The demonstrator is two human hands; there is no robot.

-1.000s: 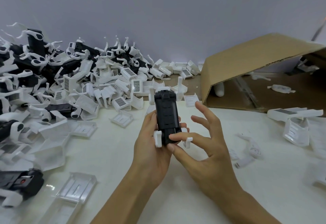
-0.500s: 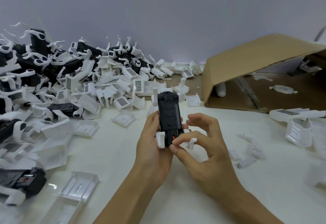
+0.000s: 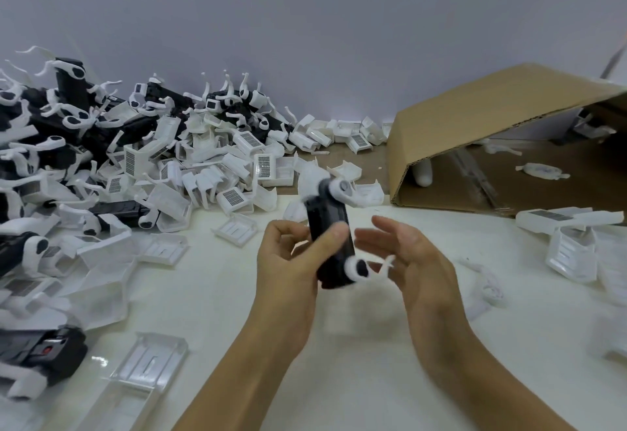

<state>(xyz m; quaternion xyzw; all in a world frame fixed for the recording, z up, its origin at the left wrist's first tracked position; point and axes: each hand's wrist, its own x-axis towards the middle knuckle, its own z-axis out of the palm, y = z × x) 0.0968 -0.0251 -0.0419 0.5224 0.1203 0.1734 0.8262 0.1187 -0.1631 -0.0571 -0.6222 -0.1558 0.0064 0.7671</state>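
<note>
A black oblong device (image 3: 330,230) with white round clips at its top and bottom ends is held upright above the white table (image 3: 356,345), blurred by motion. My left hand (image 3: 288,271) grips it from the left, thumb across its front. My right hand (image 3: 414,264) hovers just to its right with fingers spread and relaxed, holding nothing; a white hook on the device's lower end lies close to that palm.
A big heap of white plastic housings and black assembled devices (image 3: 118,165) fills the left and back. A tipped cardboard box (image 3: 492,131) lies at the right. Loose white parts (image 3: 573,247) sit at the far right, clear trays (image 3: 149,366) at the front left.
My right hand let go of the device's lower end and opened. The device has turned in my left hand, so that its side with the white clips faces me.
</note>
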